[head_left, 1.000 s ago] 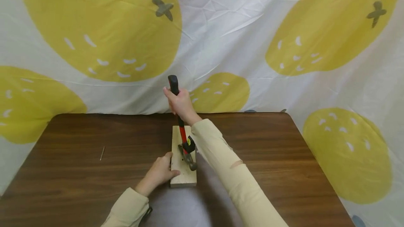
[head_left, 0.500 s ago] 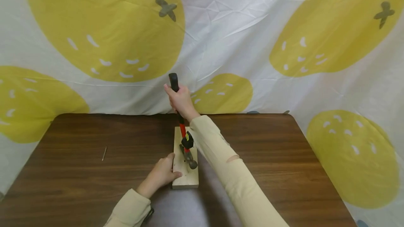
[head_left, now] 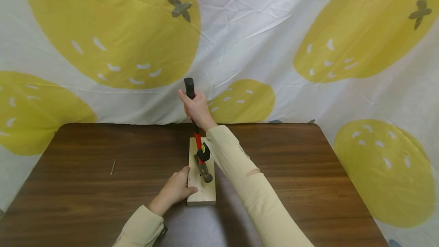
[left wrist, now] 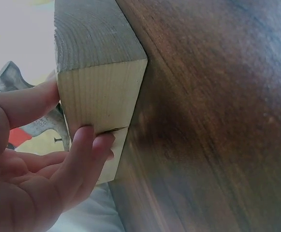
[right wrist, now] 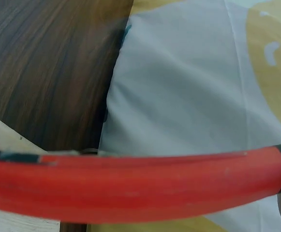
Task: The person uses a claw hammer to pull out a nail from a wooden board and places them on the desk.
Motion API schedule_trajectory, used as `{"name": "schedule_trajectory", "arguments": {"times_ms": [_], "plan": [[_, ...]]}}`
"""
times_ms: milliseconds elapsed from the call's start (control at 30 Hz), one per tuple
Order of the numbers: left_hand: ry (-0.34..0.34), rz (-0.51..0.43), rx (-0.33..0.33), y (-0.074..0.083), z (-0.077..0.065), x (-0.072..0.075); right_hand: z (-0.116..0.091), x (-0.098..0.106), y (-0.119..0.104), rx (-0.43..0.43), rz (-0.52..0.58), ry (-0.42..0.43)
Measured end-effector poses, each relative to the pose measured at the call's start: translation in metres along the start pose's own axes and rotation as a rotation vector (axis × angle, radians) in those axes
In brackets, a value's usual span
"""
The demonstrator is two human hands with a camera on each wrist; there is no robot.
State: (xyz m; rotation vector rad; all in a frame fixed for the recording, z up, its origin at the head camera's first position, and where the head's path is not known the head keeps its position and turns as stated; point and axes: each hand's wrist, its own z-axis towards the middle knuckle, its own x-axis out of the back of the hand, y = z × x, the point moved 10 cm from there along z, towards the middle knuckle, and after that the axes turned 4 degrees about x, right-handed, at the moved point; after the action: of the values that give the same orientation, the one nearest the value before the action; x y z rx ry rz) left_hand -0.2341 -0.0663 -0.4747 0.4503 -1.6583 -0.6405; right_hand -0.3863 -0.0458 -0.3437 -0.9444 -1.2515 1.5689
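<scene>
Your hammer (head_left: 198, 140) is over the middle of the board (head_left: 204, 195), handle slanting up and away from you, the round face of its head towards you. In the left wrist view a nail (left wrist: 58, 140) shows just beside the claw; whether they touch, you cannot tell. Your right hand (head_left: 198, 110) grips the black part of the handle, below its end. Your left hand (head_left: 175, 186) grips the board's left edge, thumb on top, fingertips against the side near a dark crack (left wrist: 113, 130). The board lies flat on the table (head_left: 291, 155). Well to the left, a thin metal rod (head_left: 113, 167) lies on the table. Behind hangs a white cloth (head_left: 240, 48) with yellow fruit shapes.
</scene>
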Motion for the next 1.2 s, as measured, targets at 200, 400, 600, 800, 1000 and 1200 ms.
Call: {"name": "schedule_trajectory", "arguments": {"times_ms": [200,400,600,800,1000,1200], "plan": [[-0.005,-0.002,0.018,0.0,0.001,0.002,-0.017,-0.002,-0.021,0.131,0.02,0.004],[0.002,0.001,0.01,0.0,0.0,0.003,-0.04,0.005,-0.039,0.296,-0.011,0.034],[0.002,0.006,0.02,-0.001,0.001,0.004,-0.067,0.009,-0.056,0.434,-0.027,0.028],[-0.009,-0.009,0.034,-0.003,0.002,0.005,-0.092,0.007,-0.072,0.608,0.039,-0.015],[-0.002,-0.025,0.03,-0.004,0.004,0.002,-0.105,0.008,-0.077,0.691,0.067,-0.026],[-0.009,-0.035,0.02,-0.003,0.003,-0.003,-0.117,0.01,-0.082,0.743,0.076,-0.044]]}}
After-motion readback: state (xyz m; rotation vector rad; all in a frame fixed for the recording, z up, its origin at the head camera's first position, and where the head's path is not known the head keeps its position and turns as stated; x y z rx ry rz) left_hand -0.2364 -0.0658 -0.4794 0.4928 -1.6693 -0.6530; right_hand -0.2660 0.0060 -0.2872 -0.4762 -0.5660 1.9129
